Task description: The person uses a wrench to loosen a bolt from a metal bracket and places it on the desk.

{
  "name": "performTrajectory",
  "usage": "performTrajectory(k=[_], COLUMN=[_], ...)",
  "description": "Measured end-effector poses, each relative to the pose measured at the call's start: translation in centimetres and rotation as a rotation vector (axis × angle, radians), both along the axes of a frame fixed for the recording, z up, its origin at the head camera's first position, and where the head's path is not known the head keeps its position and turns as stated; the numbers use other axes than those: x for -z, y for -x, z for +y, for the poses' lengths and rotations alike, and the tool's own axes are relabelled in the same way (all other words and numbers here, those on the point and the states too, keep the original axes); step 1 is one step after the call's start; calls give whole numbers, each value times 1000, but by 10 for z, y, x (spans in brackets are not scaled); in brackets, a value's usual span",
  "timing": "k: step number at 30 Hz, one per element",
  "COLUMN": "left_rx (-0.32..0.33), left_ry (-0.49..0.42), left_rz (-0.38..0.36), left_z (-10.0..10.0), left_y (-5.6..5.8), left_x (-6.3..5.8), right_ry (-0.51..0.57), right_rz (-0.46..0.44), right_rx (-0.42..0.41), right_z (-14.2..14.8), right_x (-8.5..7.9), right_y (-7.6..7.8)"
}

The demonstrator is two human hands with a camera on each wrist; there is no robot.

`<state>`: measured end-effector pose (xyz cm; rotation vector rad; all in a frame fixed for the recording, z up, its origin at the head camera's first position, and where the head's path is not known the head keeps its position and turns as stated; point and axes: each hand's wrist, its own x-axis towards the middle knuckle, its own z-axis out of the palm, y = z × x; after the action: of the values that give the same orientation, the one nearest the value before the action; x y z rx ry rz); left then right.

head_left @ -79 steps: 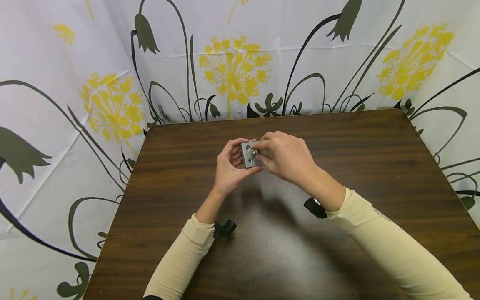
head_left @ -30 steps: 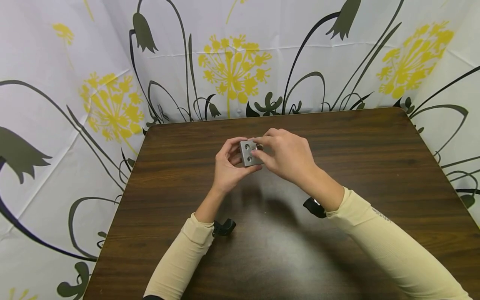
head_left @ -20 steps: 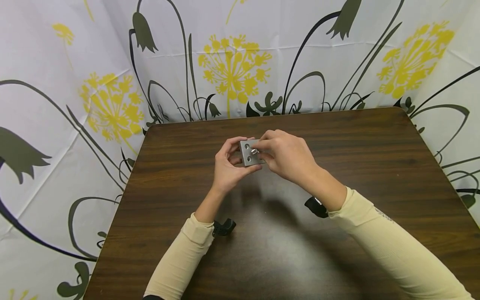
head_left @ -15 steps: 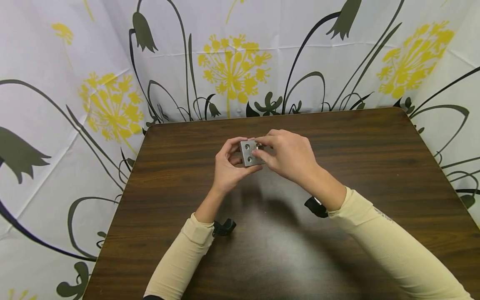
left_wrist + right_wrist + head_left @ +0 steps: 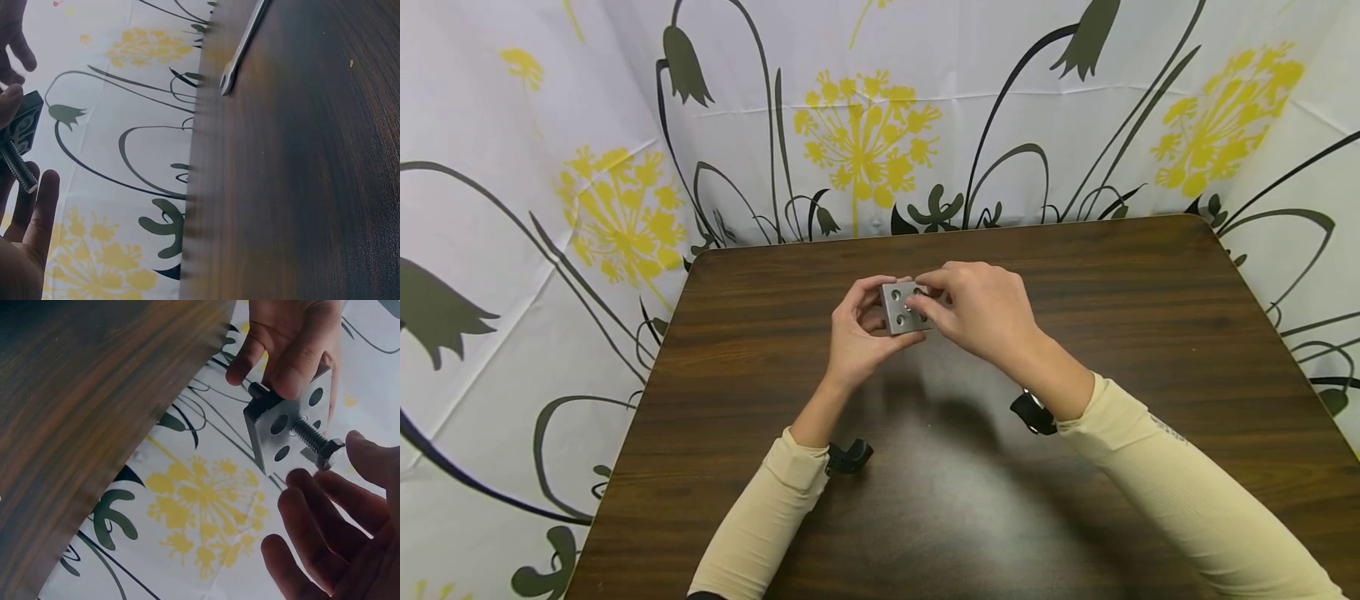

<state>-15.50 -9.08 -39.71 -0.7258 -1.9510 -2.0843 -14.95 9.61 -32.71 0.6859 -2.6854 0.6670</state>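
A square grey metal plate [image 5: 895, 312] with several round holes is held up over the table in my left hand [image 5: 854, 343], fingers at its far edge and thumb along its near edge. A hex bolt [image 5: 312, 439] goes through the middle hole. In the right wrist view its head stands out from the plate on a length of thread. My right hand [image 5: 988, 308] has thumb and fingertips around this head. In the left wrist view the threaded end of the bolt [image 5: 20, 169] sticks out past the plate's other side, near the left palm.
A metal wrench [image 5: 240, 53] lies on the dark wooden table [image 5: 760, 333], seen in the left wrist view. A white curtain [image 5: 737, 133] with yellow and dark green plants hangs behind the table. Black wrist cameras show on the left wrist [image 5: 850, 457] and right wrist [image 5: 1032, 413].
My right thumb and fingertips have shifted back and forth around the bolt head, covering and baring it. The left hand and the plate stay almost in place.
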Motion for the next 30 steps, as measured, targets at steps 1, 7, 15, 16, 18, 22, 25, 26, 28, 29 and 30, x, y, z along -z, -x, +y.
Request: performTrajectory(k=[1,7,15,16,18,22,25,26,28,29,30], left_rx=[3,12,6,7,11,24,25,22,18,15,13], left_ry=[-1,-5,-8,-10,-14,-26,-30,-30,-28,-26,-25], left_rz=[2,4,11,14,16,9,9,11,16,17,17], left_z=[0,0,0,0,-1,-1,-2,-2,-3,-3,-4], left_y=[0,0,3,5,8,13,12,12,12,12,12], left_x=[0,0,5,7,12,20,21,21,20,20,20], right_ry=[4,-35,5,5,-2,-30,-6,9,35,46,48], right_rz=[-11,-10,18,8,-10,-4,26,32,32,25,19], right_rx=[11,-85,-36,-18,-12,-92,-119,-106,-62,-41,-24], right_z=[0,2,2,2,2,4,4,4,3,2,2], right_x=[0,-1,0,0,0,1,2,2,1,1,1], right_y=[0,-1,0,0,1,0,-1,-1,-1,0,0])
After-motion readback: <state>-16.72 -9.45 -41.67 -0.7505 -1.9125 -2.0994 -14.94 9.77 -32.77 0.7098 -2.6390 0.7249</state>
